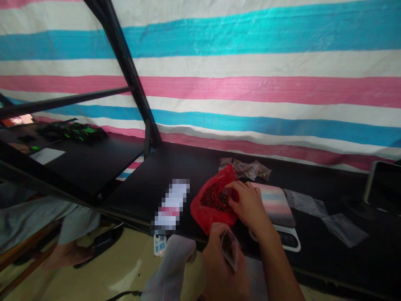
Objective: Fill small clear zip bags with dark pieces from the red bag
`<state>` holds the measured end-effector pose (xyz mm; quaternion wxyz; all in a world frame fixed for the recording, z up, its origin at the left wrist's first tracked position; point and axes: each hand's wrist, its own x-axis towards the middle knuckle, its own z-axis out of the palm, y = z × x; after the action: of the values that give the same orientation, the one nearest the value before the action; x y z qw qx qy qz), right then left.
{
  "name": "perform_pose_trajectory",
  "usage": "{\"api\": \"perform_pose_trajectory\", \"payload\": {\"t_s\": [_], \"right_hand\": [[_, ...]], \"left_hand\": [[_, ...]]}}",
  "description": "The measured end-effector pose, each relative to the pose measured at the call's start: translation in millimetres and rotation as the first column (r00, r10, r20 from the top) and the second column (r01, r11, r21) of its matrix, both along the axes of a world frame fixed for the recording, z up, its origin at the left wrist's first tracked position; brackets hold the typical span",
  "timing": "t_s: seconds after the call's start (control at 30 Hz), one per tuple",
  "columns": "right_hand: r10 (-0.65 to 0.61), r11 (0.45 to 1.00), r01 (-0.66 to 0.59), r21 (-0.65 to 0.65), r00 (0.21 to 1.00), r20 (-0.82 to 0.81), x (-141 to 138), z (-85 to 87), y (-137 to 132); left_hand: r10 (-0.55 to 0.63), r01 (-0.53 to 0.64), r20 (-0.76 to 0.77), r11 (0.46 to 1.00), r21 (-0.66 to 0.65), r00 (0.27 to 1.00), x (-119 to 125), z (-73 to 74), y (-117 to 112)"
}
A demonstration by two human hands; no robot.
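Clear bag (229,251) gripped in L hand (219,271), R hand (247,205) curled into crinkly red bag (203,215), dark granules (214,198)

My view: bag (213,205) on the table (175,167), packets (246,169) behind it;
I have the scale (290,240) right of the bag, a pouch (275,205) on it; clear wrappers (326,221) lie further right

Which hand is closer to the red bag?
Right. The right hand is on the red plastic bag; the left hand is below it, apart, holding a small clear packet.
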<state>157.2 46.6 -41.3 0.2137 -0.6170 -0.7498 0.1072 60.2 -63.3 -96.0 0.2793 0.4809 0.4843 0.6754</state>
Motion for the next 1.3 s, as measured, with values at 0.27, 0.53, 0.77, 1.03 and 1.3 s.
{"api": "perform_pose_trajectory", "payload": {"t_s": [0.27,0.53,0.77,1.03,1.3], "right_hand": [[0.107,0.983,-0.118,-0.142,0.990,-0.088,2,14.7,-9],[0.000,0.971,-0.058,-0.231,0.970,-0.245,0,21.3,-9],[-0.034,0.970,-0.096,-0.225,0.858,-0.512,4,23.4,-7],[0.164,0.953,-0.282,-0.113,0.790,-0.591,5,52.4,-31],[0.237,0.964,-0.264,-0.025,0.901,-0.364,-11,70.2,-50]], "left_hand": [[0.117,-0.115,0.088,0.993,-0.030,0.989,-20,7.0,21],[0.153,-0.153,0.043,0.988,0.004,0.987,-25,0.2,24],[0.157,-0.158,-0.030,0.987,-0.022,0.987,-27,11.3,31],[0.155,-0.154,-0.008,0.973,-0.172,0.988,-27,20.0,42],[0.129,-0.101,0.083,0.955,-0.280,0.988,-28,12.1,45]]}}
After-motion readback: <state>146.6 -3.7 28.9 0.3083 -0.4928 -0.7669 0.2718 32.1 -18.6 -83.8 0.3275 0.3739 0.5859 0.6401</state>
